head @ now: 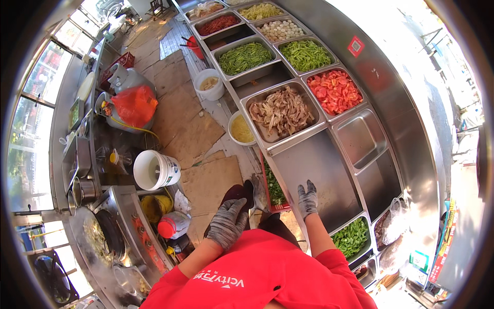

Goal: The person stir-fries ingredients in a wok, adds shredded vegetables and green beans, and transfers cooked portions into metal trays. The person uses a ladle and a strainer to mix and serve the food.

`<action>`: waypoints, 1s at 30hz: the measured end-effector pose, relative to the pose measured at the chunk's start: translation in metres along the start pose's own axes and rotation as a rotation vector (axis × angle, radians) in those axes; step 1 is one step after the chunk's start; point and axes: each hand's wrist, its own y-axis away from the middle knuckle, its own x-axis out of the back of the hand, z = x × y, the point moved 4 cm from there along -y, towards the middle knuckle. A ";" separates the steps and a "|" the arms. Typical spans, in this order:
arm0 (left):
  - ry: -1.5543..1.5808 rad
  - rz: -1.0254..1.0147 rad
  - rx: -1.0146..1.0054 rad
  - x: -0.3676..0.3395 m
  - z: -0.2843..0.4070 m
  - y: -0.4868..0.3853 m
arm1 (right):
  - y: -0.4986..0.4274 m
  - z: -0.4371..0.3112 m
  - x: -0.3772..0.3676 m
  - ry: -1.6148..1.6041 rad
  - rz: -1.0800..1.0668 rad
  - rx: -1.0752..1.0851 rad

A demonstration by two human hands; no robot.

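Note:
My left hand (228,222), in a grey striped knit glove, hangs in front of my red top, over my dark clothing. Its fingers are partly bent, and nothing shows in them; the palm is hidden. Gloved in the same way, my right hand (307,197) has its fingers apart at the near edge of a steel counter well (320,170). Just beyond it stands a steel pan of sliced cooked meat (283,112). Cut tomatoes (335,90) fill the pan beside the meat. A pan of chopped green peppers (351,237) lies to the right of my right forearm.
Further pans hold green beans (245,58), sliced celery (305,55) and small pale eggs (280,30). On the left are a white bucket (152,170), a gas cylinder (135,83) under a red bag, and a steaming wok (94,235). Flattened cardboard (193,123) covers the floor.

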 end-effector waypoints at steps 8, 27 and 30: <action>-0.042 -0.034 -0.058 0.051 -0.112 -0.139 | -0.090 -0.078 -0.112 -0.062 -0.054 -0.099; -0.189 0.061 0.175 0.183 -0.336 -0.072 | -0.113 -0.100 -0.162 0.198 0.071 -0.460; -0.071 0.152 0.225 0.213 -0.351 -0.086 | -0.114 -0.094 -0.157 0.090 0.210 -0.382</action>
